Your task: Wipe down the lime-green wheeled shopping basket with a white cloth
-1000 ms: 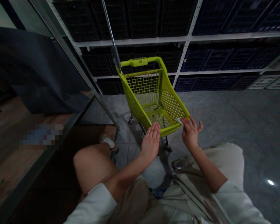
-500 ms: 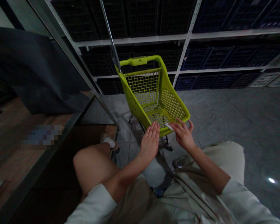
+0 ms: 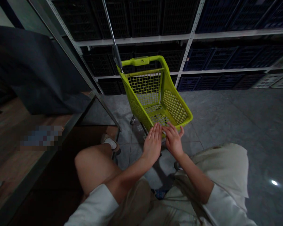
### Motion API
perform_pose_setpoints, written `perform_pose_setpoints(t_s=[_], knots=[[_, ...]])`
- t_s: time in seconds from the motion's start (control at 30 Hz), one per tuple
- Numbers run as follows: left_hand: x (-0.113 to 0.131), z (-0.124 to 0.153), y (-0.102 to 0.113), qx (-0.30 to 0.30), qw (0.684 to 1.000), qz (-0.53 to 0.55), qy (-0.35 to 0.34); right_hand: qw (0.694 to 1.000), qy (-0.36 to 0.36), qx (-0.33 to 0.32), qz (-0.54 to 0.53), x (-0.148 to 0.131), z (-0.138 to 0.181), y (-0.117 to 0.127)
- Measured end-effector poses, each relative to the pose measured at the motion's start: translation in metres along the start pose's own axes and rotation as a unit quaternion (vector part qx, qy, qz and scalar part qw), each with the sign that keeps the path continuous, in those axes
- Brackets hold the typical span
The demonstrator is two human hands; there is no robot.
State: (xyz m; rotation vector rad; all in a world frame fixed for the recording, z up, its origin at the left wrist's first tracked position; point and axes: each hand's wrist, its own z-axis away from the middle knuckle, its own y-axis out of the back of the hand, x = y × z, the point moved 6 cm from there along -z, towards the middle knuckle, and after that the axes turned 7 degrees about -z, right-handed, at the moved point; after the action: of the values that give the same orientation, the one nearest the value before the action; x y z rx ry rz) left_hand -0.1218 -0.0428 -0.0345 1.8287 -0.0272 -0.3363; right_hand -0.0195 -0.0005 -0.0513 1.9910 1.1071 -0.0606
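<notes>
A yellow-green shopping cart (image 3: 176, 106) with a lattice basket stands in front of me. My left hand (image 3: 152, 141) lies at the near corner of its front rim, fingers stretched out side by side; its thumb is hidden. Close beside those fingertips is my right hand (image 3: 174, 140), bent over the same rim with thumb and fingers drawn together. A small white piece, like tissue, was in its fingers a moment earlier and is now mostly covered by them. A metal pole (image 3: 110, 25) rises from the cart's far left corner.
Behind the cart, metal shelving (image 3: 190, 40) carries rows of dark crates (image 3: 145, 18) and blue crates (image 3: 220, 56). A wooden bench (image 3: 11, 125) with a dark sheet (image 3: 44, 75) and a blurred-out item is on the left. Grey tiled floor (image 3: 245, 116) extends to the right.
My right hand has slid left along the front rim, from near the right corner to beside my left hand. The white piece has gone mostly out of sight. My left hand is nearly still.
</notes>
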Motion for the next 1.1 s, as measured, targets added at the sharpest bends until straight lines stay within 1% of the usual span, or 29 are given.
perform_pose_setpoints(t_s=[0.03, 0.1, 0.17, 0.2, 0.27, 0.37, 0.47, 0.53, 0.57, 0.6, 0.63, 0.7, 0.8, 0.87, 0.9, 0.93, 1.0, 1.03, 1.1], knots=[[-0.001, 0.001, 0.000, 0.000, 1.000, 0.003, 0.003, 1.000, -0.004, 0.002, -0.008, -0.011, 0.000, -0.005], [-0.003, 0.001, 0.000, 0.000, 1.000, 0.008, 0.008, 1.000, -0.005, -0.003, -0.006, -0.022, -0.001, -0.009], [-0.003, 0.002, 0.001, -0.003, 1.000, 0.010, 0.006, 0.999, 0.019, -0.033, 0.013, -0.019, -0.001, -0.006], [-0.003, 0.002, 0.002, -0.005, 1.000, 0.010, 0.003, 0.998, 0.034, -0.052, 0.025, -0.013, 0.000, -0.002], [-0.003, 0.001, 0.003, -0.010, 1.000, 0.007, -0.001, 0.994, 0.063, -0.080, 0.050, 0.009, 0.001, 0.011], [-0.002, 0.000, 0.005, -0.014, 1.000, -0.001, -0.007, 0.988, 0.095, -0.087, 0.084, 0.059, -0.002, 0.038], [-0.001, -0.001, 0.005, -0.012, 1.000, 0.002, -0.013, 0.987, 0.090, -0.055, 0.120, 0.112, -0.009, 0.061], [-0.001, -0.001, 0.004, -0.006, 1.000, 0.009, -0.013, 0.988, 0.070, -0.025, 0.133, 0.131, -0.012, 0.067], [-0.001, -0.001, 0.003, -0.003, 1.000, 0.014, -0.012, 0.990, 0.054, -0.005, 0.133, 0.133, -0.013, 0.067], [-0.001, -0.002, 0.003, 0.002, 1.000, 0.018, -0.010, 0.991, 0.037, 0.016, 0.127, 0.128, -0.012, 0.065], [0.000, -0.002, 0.002, 0.006, 1.000, 0.022, -0.008, 0.992, 0.021, 0.034, 0.117, 0.118, -0.011, 0.060], [0.001, -0.001, 0.002, 0.013, 0.999, 0.029, -0.004, 0.995, 0.000, 0.046, 0.084, 0.085, -0.007, 0.044], [0.002, -0.001, 0.002, 0.009, 1.000, 0.025, 0.002, 1.000, 0.015, 0.003, 0.020, 0.022, -0.002, 0.013], [0.001, -0.001, 0.002, -0.001, 1.000, 0.017, 0.003, 1.000, 0.021, -0.015, 0.003, -0.007, 0.000, 0.001], [0.000, 0.000, 0.002, -0.006, 1.000, 0.013, 0.003, 0.999, 0.026, -0.025, 0.003, -0.015, 0.000, -0.002], [0.000, 0.000, 0.002, -0.009, 1.000, 0.010, 0.002, 0.999, 0.034, -0.038, 0.009, -0.018, 0.000, -0.002], [0.000, 0.000, 0.003, -0.011, 1.000, 0.004, -0.003, 0.995, 0.060, -0.067, 0.031, -0.011, 0.000, 0.003], [0.000, 0.000, 0.003, -0.009, 1.000, 0.001, -0.005, 0.993, 0.077, -0.080, 0.044, -0.002, 0.000, 0.008], [0.001, 0.000, 0.003, -0.003, 1.000, -0.005, -0.006, 0.988, 0.099, -0.089, 0.073, 0.026, -0.002, 0.024]])
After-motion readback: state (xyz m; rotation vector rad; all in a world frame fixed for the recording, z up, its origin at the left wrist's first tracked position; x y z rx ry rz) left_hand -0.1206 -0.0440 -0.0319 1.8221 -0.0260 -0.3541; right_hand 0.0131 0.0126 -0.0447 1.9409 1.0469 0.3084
